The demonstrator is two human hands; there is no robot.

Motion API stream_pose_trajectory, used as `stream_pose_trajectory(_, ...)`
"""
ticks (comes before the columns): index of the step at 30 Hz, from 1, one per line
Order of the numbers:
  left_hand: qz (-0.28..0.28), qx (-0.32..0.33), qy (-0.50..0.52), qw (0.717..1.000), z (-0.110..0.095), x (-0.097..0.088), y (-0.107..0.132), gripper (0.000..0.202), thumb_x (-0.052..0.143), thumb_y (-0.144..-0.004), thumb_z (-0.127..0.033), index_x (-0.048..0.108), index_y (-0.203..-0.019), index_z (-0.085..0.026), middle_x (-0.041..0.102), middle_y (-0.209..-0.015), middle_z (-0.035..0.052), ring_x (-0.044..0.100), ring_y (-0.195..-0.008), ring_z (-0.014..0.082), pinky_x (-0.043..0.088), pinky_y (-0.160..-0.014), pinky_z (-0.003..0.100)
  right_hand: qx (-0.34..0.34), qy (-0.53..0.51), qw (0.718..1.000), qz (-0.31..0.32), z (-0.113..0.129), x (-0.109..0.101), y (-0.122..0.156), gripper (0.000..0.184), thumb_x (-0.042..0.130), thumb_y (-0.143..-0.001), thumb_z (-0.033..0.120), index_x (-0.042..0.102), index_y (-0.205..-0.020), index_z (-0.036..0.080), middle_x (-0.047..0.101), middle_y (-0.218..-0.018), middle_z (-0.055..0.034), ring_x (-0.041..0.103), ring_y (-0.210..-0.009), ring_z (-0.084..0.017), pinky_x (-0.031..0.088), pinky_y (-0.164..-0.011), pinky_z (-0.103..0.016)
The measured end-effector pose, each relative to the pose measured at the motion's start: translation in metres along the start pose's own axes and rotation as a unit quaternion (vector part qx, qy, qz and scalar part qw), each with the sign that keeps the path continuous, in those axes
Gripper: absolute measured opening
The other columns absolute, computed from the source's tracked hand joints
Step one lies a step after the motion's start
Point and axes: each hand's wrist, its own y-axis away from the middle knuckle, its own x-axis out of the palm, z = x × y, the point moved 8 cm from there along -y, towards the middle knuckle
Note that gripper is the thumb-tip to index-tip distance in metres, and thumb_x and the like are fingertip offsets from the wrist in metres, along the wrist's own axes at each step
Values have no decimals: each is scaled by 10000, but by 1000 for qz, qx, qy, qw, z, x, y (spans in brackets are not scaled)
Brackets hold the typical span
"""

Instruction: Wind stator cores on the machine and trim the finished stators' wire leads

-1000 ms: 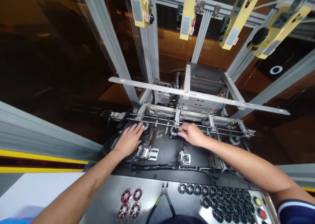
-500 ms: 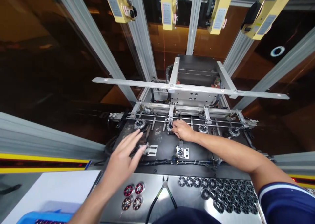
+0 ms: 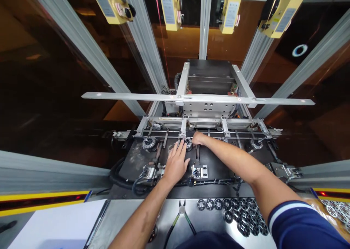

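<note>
My left hand [image 3: 176, 164] reaches forward with its fingers stretched out, the fingertips at the near left edge of a round slotted part [image 3: 188, 144], which looks like a motor stator on its holder. My right hand [image 3: 199, 137] has curled fingers against the right side of that same holder. Its fingertips are hidden, so what they pinch cannot be made out. A similar round holder [image 3: 149, 143] stands to the left on the black machine plate, and another [image 3: 256, 144] to the right. My right forearm covers the place between.
Cutting pliers [image 3: 182, 209] lie with handles spread on the metal shelf. Several black slotted rings [image 3: 243, 214] are lined up to their right. A white bar [image 3: 202, 97] crosses above the plate, and yellow wire units [image 3: 171, 8] hang overhead. White paper [image 3: 54, 223] lies left.
My left hand has moved right, from the leftmost holder to the one by my right hand. My right hand has shifted slightly to that holder's right side. The camera view has turned a little.
</note>
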Motion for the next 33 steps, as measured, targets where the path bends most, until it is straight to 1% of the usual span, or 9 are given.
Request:
stream_pose_trajectory(3,28,5,-29,999,2,2,-4,622,584,-876,-201,426,-1466,-84,415,-1561,199,355,-1446,400,389,-1114,564,30,-8,999,15,-2,-1,-1,328,633,-947,333,602,-1219,152,631,-1217,-96,650,-1050,-230,569,-874,-415)
stream_pose_trajectory(10,86,25,-81,993,1,2,-9,570,546,-878,-165,483,-1444,-138,445,-1547,172,369,-1447,367,350,-1134,566,16,-53,995,80,-8,13,9,293,620,-955,341,623,-1172,144,657,-1159,-72,666,-988,-214,581,-841,-403)
stream_pose_trajectory(16,130,32,-120,984,-1,0,-11,610,528,-864,-123,445,-1467,-93,401,-1570,175,393,-1437,342,357,-1137,534,3,-54,996,75,-3,13,9,284,619,-957,338,625,-1163,143,663,-1137,-70,671,-959,-202,587,-816,-387)
stream_pose_trajectory(19,136,36,-141,980,-4,0,-11,646,549,-836,-107,434,-1471,-75,397,-1569,186,406,-1427,351,363,-1131,532,-34,-45,998,42,13,-5,26,285,616,-958,347,626,-1162,148,662,-1142,-71,670,-972,-206,581,-832,-396)
stream_pose_trajectory(23,130,39,-153,979,-7,-1,-9,668,555,-824,-102,426,-1480,-86,373,-1585,182,366,-1442,387,353,-1127,567,-133,-20,991,-3,16,-57,84,228,679,-912,343,680,-1040,154,709,-1061,-46,676,-959,-181,547,-868,-354)
stream_pose_trajectory(26,116,39,-147,982,-7,-1,-8,647,557,-832,-114,445,-1470,-93,364,-1592,185,303,-1468,405,322,-1143,582,-185,15,982,-32,-19,-109,135,144,751,-841,312,724,-883,177,745,-864,11,690,-837,-145,507,-801,-250)
stream_pose_trajectory(29,99,35,-134,985,-5,-4,-11,609,586,-833,-150,492,-1429,-67,372,-1575,234,289,-1471,421,322,-1147,575,-168,62,979,-100,-80,-153,164,118,662,-894,226,725,-839,142,743,-790,-27,695,-777,-175,494,-752,-276)
stream_pose_trajectory(31,94,34,-123,987,-4,-7,-14,575,609,-828,-185,539,-1387,-68,406,-1550,248,335,-1453,414,365,-1130,551,-163,93,975,-118,-113,-158,167,80,683,-868,186,719,-837,121,740,-803,-52,698,-800,-201,508,-778,-319)
stream_pose_trajectory(33,90,33,-109,989,-6,-13,-16,518,611,-838,-234,591,-1330,-73,479,-1499,245,443,-1397,385,430,-1099,501,-188,117,969,-109,-131,-146,160,110,724,-847,205,712,-916,121,738,-948,-68,687,-938,-222,517,-874,-385)
